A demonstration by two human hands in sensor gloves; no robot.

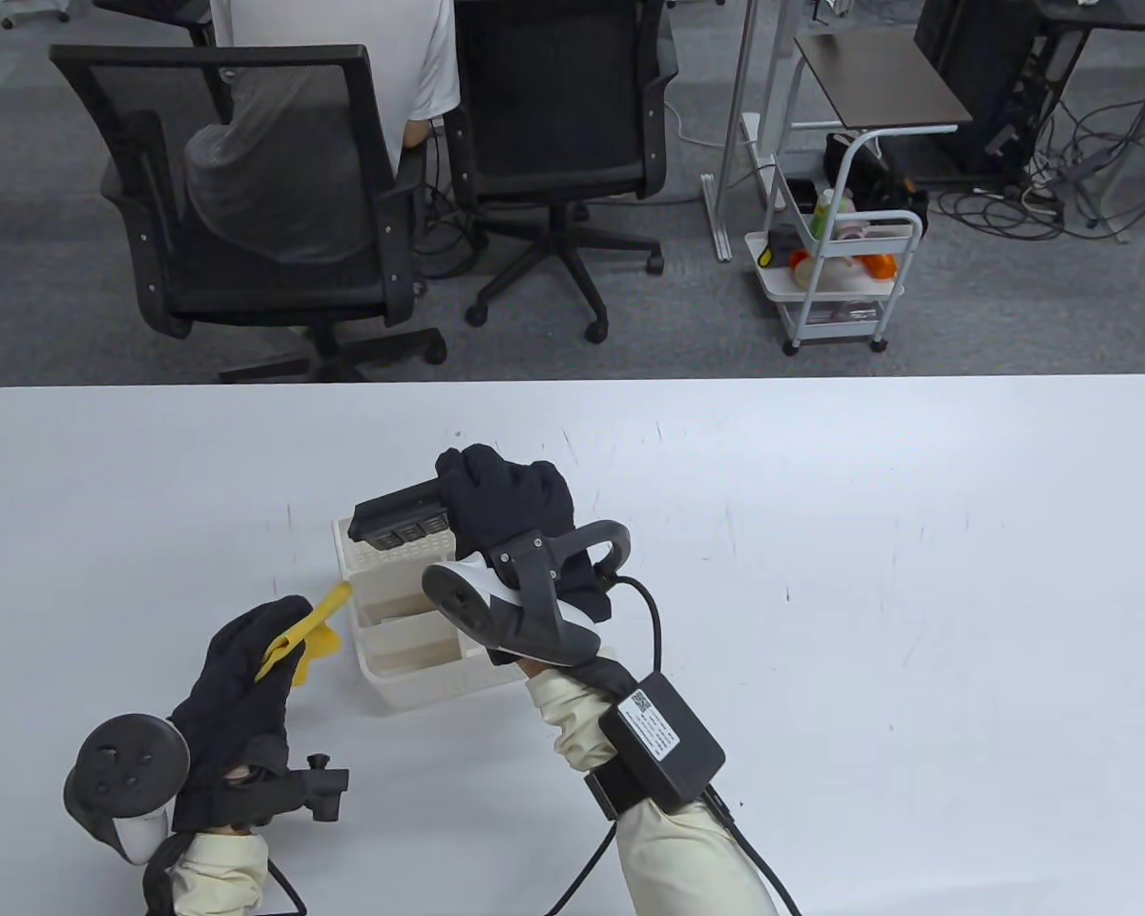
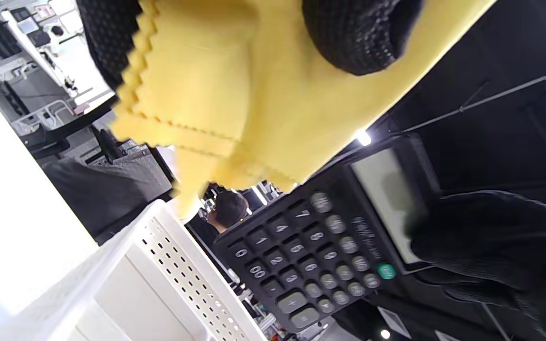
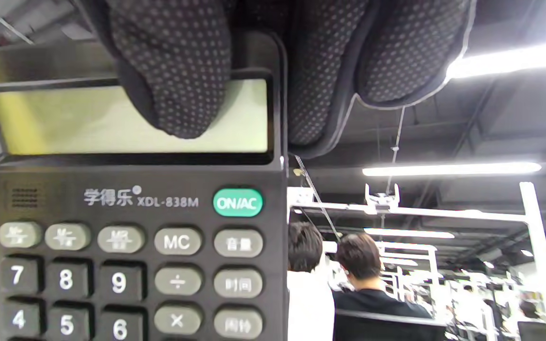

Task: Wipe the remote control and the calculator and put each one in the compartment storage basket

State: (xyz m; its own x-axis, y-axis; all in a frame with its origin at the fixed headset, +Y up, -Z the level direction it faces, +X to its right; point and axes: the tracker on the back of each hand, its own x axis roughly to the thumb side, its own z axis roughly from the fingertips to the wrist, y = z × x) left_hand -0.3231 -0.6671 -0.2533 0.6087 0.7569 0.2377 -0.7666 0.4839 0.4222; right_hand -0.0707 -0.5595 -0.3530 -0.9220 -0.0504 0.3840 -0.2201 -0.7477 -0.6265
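Observation:
My right hand (image 1: 501,496) grips a black calculator (image 1: 401,520) by its display end and holds it in the air over the far end of the white compartment basket (image 1: 410,682). The right wrist view shows the calculator (image 3: 131,246) face-on, my thumb (image 3: 173,71) pressed on its screen. My left hand (image 1: 248,668) pinches a yellow cloth (image 1: 307,634) just left of the basket. In the left wrist view the cloth (image 2: 235,94) hangs above the calculator (image 2: 311,260) and the basket (image 2: 168,284). No remote control shows in any view.
The basket stands near the table's front centre, its dividers (image 1: 420,620) partly hidden under my right wrist. Beyond the table's far edge (image 1: 572,382) stand two office chairs (image 1: 277,191), one with a person seated, and a small white cart (image 1: 840,277).

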